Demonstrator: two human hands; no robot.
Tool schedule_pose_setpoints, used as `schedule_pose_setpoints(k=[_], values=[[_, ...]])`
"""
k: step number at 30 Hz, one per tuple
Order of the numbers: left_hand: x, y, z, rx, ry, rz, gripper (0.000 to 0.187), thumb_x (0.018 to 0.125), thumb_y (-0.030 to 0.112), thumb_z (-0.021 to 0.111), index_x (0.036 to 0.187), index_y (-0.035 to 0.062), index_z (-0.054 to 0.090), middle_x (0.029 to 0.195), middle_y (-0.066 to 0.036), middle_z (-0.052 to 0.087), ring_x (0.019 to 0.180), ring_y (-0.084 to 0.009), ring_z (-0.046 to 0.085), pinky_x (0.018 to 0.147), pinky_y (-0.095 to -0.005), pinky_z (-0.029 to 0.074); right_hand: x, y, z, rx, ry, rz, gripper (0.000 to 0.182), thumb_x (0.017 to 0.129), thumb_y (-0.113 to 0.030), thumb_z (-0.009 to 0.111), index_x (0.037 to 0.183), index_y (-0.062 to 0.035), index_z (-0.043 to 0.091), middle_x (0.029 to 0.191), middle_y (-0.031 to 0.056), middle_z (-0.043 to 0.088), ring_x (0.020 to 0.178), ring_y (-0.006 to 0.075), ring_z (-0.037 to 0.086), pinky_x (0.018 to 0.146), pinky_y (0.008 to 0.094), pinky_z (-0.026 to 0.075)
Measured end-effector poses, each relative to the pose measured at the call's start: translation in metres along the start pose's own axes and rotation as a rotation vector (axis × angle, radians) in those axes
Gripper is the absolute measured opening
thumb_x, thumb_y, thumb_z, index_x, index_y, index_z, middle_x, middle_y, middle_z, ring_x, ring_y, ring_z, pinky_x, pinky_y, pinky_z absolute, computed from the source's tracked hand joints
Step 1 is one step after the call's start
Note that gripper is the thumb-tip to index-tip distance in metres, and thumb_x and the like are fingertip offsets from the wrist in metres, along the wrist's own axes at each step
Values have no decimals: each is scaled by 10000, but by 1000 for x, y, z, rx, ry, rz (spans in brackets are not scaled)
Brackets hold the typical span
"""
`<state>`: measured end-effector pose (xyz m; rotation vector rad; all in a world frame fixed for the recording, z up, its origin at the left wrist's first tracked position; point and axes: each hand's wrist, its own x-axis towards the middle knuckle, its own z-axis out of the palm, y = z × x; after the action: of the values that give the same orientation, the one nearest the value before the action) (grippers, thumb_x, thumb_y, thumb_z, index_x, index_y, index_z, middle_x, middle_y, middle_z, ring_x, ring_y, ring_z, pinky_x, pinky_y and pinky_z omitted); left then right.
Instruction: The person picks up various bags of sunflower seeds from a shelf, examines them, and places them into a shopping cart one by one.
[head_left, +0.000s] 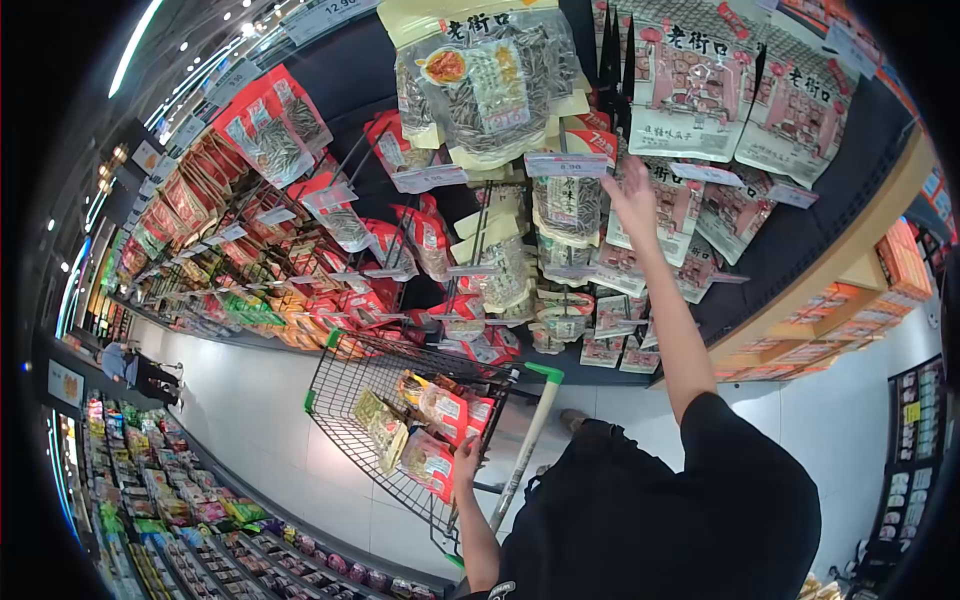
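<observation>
My right hand (632, 192) is raised at the shelf with its fingers apart, beside a price tag and just below a large white packet with pink pictures (693, 85). A clear packet of seeds (567, 205) hangs left of it. Lower down, my left hand (466, 461) is over the shopping cart (335, 435), at the edge of a red and white packet (430, 465); its fingers are too small to make out. In the cart also lie a green packet (380, 428) and another red packet (445, 408).
Hanging packets fill the rack (260, 250) on the left. The cart's handle (530, 445) is close to my body. A person (125, 365) stands far down the aisle. A lower display (170, 480) lines the other side, and a wooden shelf end (800, 275) is at right.
</observation>
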<state>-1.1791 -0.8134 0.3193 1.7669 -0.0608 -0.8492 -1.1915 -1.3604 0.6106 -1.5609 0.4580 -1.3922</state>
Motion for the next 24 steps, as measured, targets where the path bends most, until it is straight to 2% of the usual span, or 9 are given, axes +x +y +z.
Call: schedule_pose_setpoints(k=[2,6,9,11,13,15,18,21,24], values=[[-2,-2,12,15,33,0,425,922,355,539,1176,15,527,846,-101,677,631,-149,633,511,-249,496,25,11,6,-42,-26,-14,699,781,-304,732,1303,28,407,1291,192,503,1206,256,482,978,331,380],[-11,-2,37,52,73,-46,400,923,333,542,1168,17,538,820,-83,658,620,-135,612,508,-256,480,60,45,14,-135,-79,149,753,739,-384,753,1282,32,436,1241,190,543,1148,264,523,952,319,391],[-13,-8,50,32,111,-28,370,920,303,570,1132,0,564,730,-42,615,568,-95,548,476,-244,411,68,49,17,-23,-128,176,652,756,-362,744,1226,14,495,1151,135,589,1044,219,554,901,305,409],[-11,-15,56,30,118,6,365,916,288,577,1137,-2,567,726,-51,617,570,-100,553,481,-248,419,71,47,18,-14,-148,161,571,788,-345,727,1198,-2,525,1096,75,607,970,139,565,861,272,418],[-9,-17,60,38,117,78,366,915,286,579,1145,1,567,722,-54,617,570,-103,554,482,-249,422,74,48,23,38,-154,181,558,777,-317,737,1177,11,529,1101,92,604,976,169,560,877,294,415],[-7,-19,60,84,135,12,361,914,277,578,1149,4,570,733,-59,625,581,-110,561,500,-252,433,69,50,24,79,-164,216,544,766,-288,748,1156,25,533,1106,109,601,981,199,555,893,316,411],[-5,-24,61,64,141,-15,344,909,265,585,1129,1,582,739,-64,632,593,-112,565,519,-252,440,66,47,29,252,-246,338,541,769,-287,750,1157,22,537,1102,98,601,974,184,551,882,303,413],[2,-39,56,96,84,15,367,935,269,533,1192,8,526,862,-78,651,697,-138,619,549,-268,508,68,50,31,311,-149,372,544,779,-300,745,1162,23,535,1097,102,602,970,165,547,878,289,412],[-1,-34,58,122,84,-8,367,942,268,521,1197,4,528,872,-86,654,702,-141,621,563,-268,511,68,75,37,212,-48,311,527,790,-284,739,1151,34,526,1074,103,609,941,149,560,846,283,429]])
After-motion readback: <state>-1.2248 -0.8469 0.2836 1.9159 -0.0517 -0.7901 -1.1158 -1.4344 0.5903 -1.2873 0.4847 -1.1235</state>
